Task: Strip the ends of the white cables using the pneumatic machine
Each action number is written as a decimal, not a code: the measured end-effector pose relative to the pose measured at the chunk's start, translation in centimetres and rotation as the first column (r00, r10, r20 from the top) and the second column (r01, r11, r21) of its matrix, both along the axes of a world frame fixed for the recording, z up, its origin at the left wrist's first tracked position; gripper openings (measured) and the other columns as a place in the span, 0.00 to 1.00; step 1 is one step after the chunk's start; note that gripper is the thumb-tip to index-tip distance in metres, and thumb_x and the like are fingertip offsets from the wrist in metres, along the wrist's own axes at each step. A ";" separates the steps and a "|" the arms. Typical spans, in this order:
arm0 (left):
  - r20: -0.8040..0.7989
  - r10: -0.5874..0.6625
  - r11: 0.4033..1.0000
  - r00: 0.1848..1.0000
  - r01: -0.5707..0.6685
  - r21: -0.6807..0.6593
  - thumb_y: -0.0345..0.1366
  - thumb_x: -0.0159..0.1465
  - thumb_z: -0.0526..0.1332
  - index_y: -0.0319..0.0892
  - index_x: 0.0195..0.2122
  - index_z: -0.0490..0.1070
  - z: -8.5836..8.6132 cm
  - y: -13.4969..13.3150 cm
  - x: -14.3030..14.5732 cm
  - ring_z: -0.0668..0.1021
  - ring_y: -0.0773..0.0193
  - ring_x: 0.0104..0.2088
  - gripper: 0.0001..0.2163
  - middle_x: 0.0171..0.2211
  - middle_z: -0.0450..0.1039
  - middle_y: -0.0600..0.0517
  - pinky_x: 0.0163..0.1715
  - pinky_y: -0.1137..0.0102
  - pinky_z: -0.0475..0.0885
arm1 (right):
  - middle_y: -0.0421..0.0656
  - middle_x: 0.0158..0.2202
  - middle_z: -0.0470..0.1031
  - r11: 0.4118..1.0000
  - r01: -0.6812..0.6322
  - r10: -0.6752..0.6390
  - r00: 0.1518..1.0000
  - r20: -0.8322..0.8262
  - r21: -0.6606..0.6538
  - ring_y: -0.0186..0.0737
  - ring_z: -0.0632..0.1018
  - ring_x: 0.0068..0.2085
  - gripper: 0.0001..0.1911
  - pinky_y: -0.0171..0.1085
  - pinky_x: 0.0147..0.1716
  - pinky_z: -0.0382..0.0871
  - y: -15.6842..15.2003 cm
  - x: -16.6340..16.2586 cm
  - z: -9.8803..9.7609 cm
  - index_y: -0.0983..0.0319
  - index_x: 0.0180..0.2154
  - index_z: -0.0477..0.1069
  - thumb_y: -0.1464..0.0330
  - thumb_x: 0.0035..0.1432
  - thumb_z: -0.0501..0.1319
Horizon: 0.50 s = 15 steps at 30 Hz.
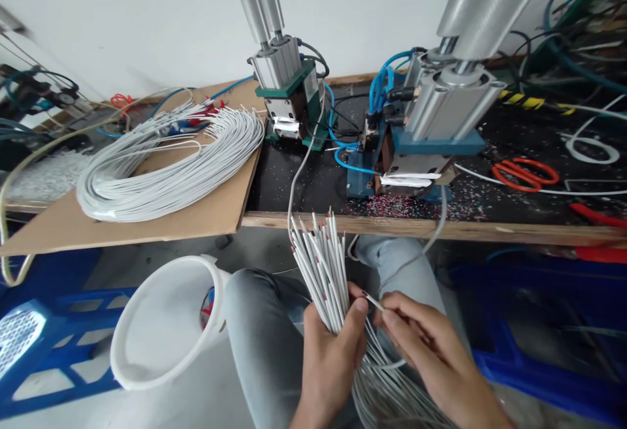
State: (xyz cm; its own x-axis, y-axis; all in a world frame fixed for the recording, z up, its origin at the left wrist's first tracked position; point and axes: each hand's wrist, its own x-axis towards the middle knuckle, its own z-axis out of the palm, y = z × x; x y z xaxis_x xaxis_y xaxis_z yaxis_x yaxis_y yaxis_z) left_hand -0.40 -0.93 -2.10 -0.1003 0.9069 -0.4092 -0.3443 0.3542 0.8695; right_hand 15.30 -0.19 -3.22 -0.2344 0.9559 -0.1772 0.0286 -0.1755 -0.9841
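Observation:
A thick bundle of white cables (321, 266) stands upright in my left hand (333, 350), whose fingers wrap around it below the cut ends. Small red and dark tips show at several of those ends. My right hand (426, 337) pinches a single white cable (375, 301) between thumb and fingers, just right of the bundle. The tip of this cable is dark and lies close to my left thumb. Below both hands the lengths of cable trail down over my lap.
On the bench stand two pneumatic machines, a small one (284, 70) and a larger one (435, 115). A coil of white cable (171, 168) lies on cardboard (215, 217). Orange-handled scissors (524, 174) rest at right. A white bucket (161, 324) stands left of my legs, near a blue stool (63, 344).

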 end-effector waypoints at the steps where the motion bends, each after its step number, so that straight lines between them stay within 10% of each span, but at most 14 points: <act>1: 0.005 -0.008 1.000 1.000 0.008 0.003 0.53 0.60 0.76 0.47 0.35 0.80 0.1 0.0 0.1 0.56 0.72 0.15 0.16 0.15 0.61 0.62 0.16 0.73 0.54 | 0.34 0.22 0.57 1.000 0.022 -0.022 1.000 0.010 0.005 0.36 0.60 0.22 0.17 0.36 0.18 0.54 -0.6 -0.4 -0.3 0.53 0.31 0.75 0.49 0.63 0.66; 15: -0.205 0.014 1.000 0.979 -0.010 0.023 0.41 0.63 0.69 0.48 0.30 0.78 -0.3 -0.4 0.2 0.59 0.68 0.15 0.06 0.15 0.62 0.61 0.15 0.72 0.55 | 0.34 0.25 0.64 0.994 -0.111 0.109 0.988 0.106 0.018 0.35 0.67 0.26 0.20 0.35 0.25 0.58 -1.1 0.0 -1.0 0.55 0.32 0.72 0.51 0.73 0.57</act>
State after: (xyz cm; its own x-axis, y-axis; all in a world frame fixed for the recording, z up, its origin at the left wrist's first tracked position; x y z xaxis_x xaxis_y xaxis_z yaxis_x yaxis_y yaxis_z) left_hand -0.24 -1.28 -2.39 -0.1909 0.9135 -0.3593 -0.1617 0.3317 0.9294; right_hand 15.27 -1.24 -4.23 -0.3196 0.9296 -0.1838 0.1499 -0.1419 -0.9785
